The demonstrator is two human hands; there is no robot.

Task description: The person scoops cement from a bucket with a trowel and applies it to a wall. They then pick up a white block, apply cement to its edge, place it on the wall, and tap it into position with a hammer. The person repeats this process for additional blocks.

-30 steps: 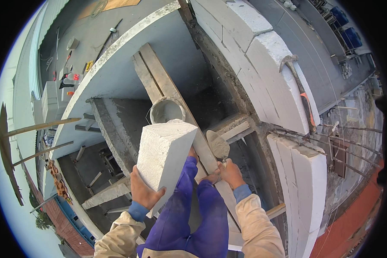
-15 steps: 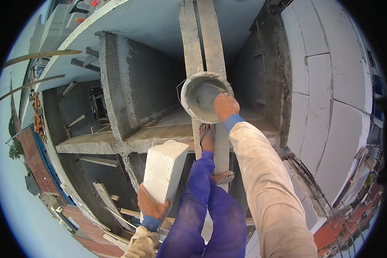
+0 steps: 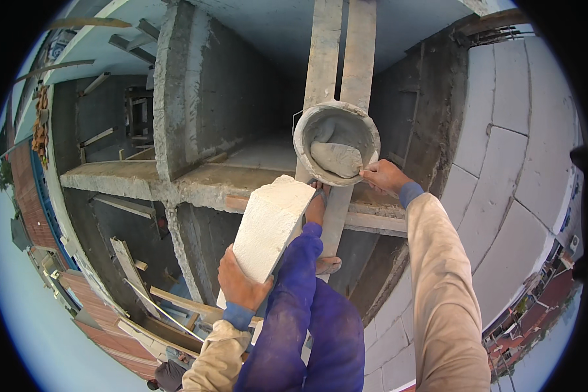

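Observation:
My left hand (image 3: 240, 282) grips the lower part of a white lightweight concrete block (image 3: 271, 219), which is tilted beside my left leg. A mortar-caked bucket (image 3: 302, 140) with a wire handle stands on the planks ahead of my feet, grey wet mortar (image 3: 346, 124) inside it. My right hand (image 3: 387, 177) is closed at the bucket's right rim around the handle of a trowel. The trowel blade (image 3: 336, 159), heaped with mortar, lies over the bucket's mouth; the handle is mostly hidden by my fingers.
I stand on two narrow wooden planks (image 3: 358, 52) spanning deep openings between concrete beams (image 3: 117, 181). A wall of white blocks (image 3: 496, 157) rises on the right. A concrete column (image 3: 170, 98) stands at the left, and loose timber (image 3: 134, 271) lies below.
My right hand has drawn back to the bucket's right rim, bringing the mortar-laden trowel blade into sight. The view has turned; the block stays in my left hand.

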